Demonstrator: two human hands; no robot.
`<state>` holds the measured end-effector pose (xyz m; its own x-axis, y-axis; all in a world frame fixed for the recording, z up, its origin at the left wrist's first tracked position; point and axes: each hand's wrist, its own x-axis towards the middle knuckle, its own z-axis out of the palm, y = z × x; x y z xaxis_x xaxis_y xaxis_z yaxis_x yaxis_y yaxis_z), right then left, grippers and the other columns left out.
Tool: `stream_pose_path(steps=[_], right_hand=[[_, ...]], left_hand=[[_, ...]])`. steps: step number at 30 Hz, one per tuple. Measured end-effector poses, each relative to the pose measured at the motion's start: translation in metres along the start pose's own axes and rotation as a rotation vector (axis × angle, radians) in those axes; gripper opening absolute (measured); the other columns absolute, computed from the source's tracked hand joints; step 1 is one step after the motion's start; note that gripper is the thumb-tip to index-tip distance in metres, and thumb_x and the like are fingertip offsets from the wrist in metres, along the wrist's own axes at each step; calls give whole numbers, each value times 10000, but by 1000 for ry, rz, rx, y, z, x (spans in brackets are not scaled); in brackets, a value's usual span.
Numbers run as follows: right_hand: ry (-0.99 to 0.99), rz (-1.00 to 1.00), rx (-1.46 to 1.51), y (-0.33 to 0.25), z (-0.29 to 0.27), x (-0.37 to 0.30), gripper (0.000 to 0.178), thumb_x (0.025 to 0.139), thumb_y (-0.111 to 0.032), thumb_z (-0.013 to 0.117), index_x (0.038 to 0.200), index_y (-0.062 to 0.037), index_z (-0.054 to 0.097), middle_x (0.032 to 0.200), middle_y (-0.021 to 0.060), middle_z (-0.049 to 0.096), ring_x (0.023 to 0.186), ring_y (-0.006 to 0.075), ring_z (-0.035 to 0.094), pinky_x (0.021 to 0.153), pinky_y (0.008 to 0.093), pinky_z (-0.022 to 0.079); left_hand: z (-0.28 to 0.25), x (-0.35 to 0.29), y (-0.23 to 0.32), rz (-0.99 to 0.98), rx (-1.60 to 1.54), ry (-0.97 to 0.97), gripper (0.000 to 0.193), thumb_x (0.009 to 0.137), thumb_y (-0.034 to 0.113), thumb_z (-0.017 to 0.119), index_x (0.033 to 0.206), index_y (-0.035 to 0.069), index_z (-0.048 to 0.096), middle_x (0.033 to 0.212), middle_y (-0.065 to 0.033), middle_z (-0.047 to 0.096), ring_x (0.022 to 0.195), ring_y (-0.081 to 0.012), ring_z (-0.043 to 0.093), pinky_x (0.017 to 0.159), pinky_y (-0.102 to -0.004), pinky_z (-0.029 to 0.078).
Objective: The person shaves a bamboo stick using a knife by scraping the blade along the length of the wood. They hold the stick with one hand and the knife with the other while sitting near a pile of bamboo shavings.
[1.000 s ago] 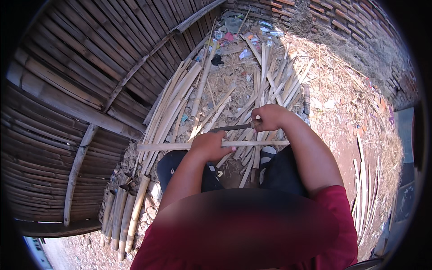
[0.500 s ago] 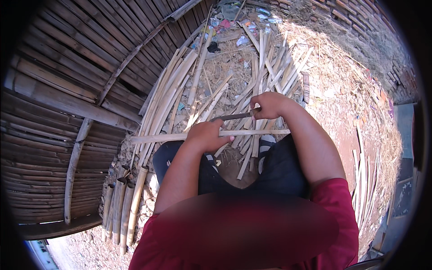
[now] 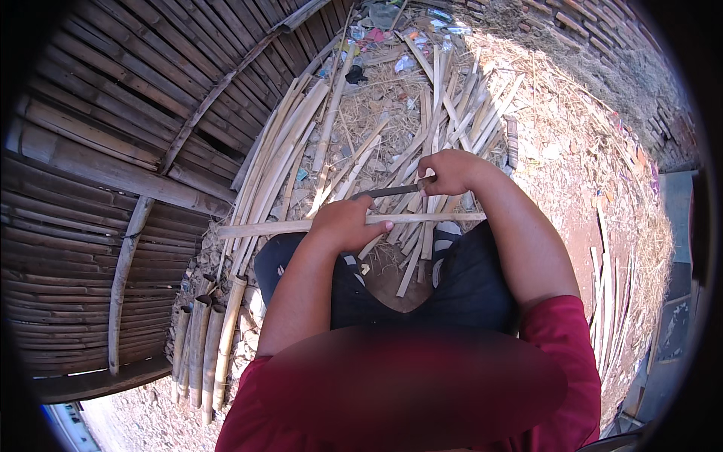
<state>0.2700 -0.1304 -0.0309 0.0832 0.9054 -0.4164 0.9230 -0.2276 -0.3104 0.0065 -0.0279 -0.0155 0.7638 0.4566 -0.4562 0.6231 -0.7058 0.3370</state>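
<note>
A long pale bamboo strip (image 3: 263,229) lies crosswise over my knees. My left hand (image 3: 340,224) is closed around its middle, with the thumb along the near side. Just beyond the strip is a dark, narrow blade, seemingly a knife (image 3: 393,190). My right hand (image 3: 446,172) grips the knife's right end between thumb and fingers. The blade's left end reaches the fingers of my left hand, which partly hide it; whether they touch it I cannot tell.
Many split bamboo strips (image 3: 434,113) lie piled ahead on straw-strewn ground, with longer ones (image 3: 290,128) at the left. A slatted bamboo wall (image 3: 90,248) rises on the left. Round bamboo poles (image 3: 197,339) stand near it. A brick wall (image 3: 595,38) is at the far right.
Hardly anything differs. The whole view has shifted slightly, and both hands keep their holds on the bamboo strip and the knife.
</note>
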Motion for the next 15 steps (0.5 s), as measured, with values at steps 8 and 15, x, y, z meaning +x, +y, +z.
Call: stream_pose_path(steps=[8, 15], right_hand=[[6, 5, 22, -5, -4, -5, 602, 842, -487, 803, 1289, -97, 703, 1201, 209, 741, 1159, 392, 696, 996, 475, 535], [40, -3, 39, -7, -15, -17, 644, 786, -489, 858, 1281, -110, 696, 1129, 201, 752, 1099, 394, 709, 954, 465, 542]], left_hand=[[1, 0, -1, -14, -5, -8, 746, 895, 681, 679, 1345, 86, 644, 1155, -205, 755, 1125, -392, 713, 960, -487, 550], [3, -1, -4, -48, 7, 20, 794, 879, 697, 689, 1392, 94, 623, 1178, -222, 751, 1163, -401, 704, 995, -493, 538]])
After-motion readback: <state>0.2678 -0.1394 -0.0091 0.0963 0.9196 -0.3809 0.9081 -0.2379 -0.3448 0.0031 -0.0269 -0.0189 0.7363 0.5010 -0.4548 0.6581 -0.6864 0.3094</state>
